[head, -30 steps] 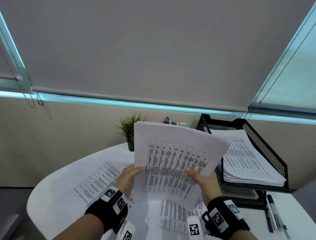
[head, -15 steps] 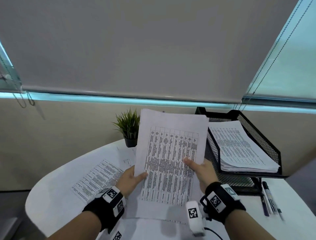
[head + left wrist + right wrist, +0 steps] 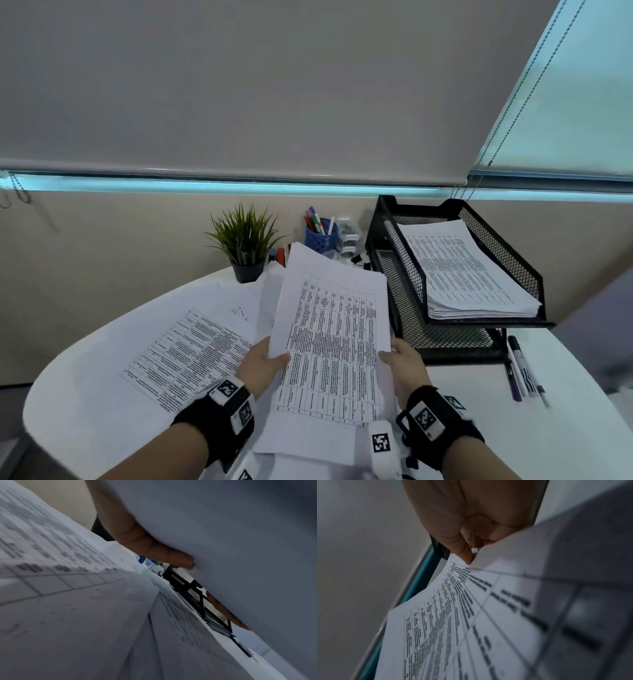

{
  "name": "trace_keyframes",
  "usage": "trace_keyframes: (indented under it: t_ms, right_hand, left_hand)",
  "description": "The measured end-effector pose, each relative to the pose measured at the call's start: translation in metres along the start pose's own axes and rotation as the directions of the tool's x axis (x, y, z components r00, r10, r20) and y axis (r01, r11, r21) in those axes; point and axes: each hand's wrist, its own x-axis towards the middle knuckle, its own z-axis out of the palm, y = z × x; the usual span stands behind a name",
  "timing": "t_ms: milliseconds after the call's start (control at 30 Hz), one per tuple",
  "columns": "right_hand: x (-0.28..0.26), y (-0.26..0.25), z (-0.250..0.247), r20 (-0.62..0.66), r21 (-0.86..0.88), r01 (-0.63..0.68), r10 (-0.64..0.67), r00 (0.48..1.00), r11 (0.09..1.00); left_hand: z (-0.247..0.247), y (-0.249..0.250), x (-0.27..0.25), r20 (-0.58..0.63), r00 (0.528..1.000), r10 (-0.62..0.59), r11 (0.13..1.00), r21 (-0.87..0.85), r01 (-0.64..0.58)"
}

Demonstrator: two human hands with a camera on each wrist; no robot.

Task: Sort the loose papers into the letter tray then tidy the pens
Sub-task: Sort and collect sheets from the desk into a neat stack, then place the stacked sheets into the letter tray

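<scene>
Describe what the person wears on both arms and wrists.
Both forearms are bare, with no sleeves in view. The left hand and right hand are ungloved. Each wrist carries a wide black strap holding white blocks printed with black-and-white square markers. A further white marker block sits below the right wrist, beside a thin black cable.

At the far edge of your white tabletop (image 3: 85,394) stands a small potted plant (image 3: 245,241) in a dark pot. Behind it you face a beige wall (image 3: 102,267) and a lowered grey roller blind (image 3: 274,85) (bead chains (image 3: 513,113) hang at its right).
</scene>
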Motion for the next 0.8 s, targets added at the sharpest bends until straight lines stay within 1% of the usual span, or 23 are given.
trace_keyframes:
  t_ms: [167,267,367,400,500,533,567,633,733,800]
  right_hand:
    - [0.005,-0.002,-0.030,-0.068,-0.030,0.046,-0.048,0.997,0.998]
    - [0.010,-0.007,-0.049,-0.083,0.039,0.022,-0.019,0.996,0.999]
    - [0.014,-0.015,-0.072,-0.133,0.097,0.011,0.002,0.991,0.995]
    - [0.016,-0.018,-0.081,-0.145,0.120,0.010,0.008,0.989,0.993]
    - [0.037,-0.013,-0.108,-0.181,0.124,-0.026,0.048,0.982,0.992]
    - [0.045,-0.011,-0.117,-0.186,0.108,-0.049,0.068,0.980,0.993]
    - [0.052,-0.009,-0.127,-0.183,0.088,-0.062,0.077,0.980,0.994]
    - [0.069,-0.001,-0.144,-0.159,0.080,-0.092,0.104,0.982,0.993]
    - [0.079,0.006,-0.165,-0.036,0.120,-0.139,0.144,0.989,0.983]
    - [0.078,0.008,-0.180,0.030,0.102,-0.171,0.169,0.985,0.980]
  left_hand:
    - [0.023,0.016,0.007,0.072,0.997,-0.004,1.000,-0.018,0.005]
    - [0.033,0.025,0.011,0.194,0.981,-0.020,0.992,-0.115,0.043]
    - [0.047,0.026,0.007,0.341,0.937,-0.070,0.980,-0.152,0.128]
    - [0.052,0.027,0.004,0.390,0.917,-0.090,0.976,-0.148,0.159]
    - [0.072,0.029,-0.006,0.499,0.840,-0.213,0.943,-0.121,0.311]
    - [0.080,0.031,-0.009,0.511,0.828,-0.232,0.934,-0.120,0.336]
    - [0.090,0.034,-0.011,0.506,0.829,-0.238,0.929,-0.130,0.346]
    - [0.110,0.037,-0.011,0.471,0.850,-0.236,0.928,-0.150,0.341]
    - [0.138,0.043,-0.007,0.443,0.868,-0.224,0.921,-0.195,0.337]
    - [0.156,0.047,-0.002,0.412,0.883,-0.226,0.913,-0.227,0.340]
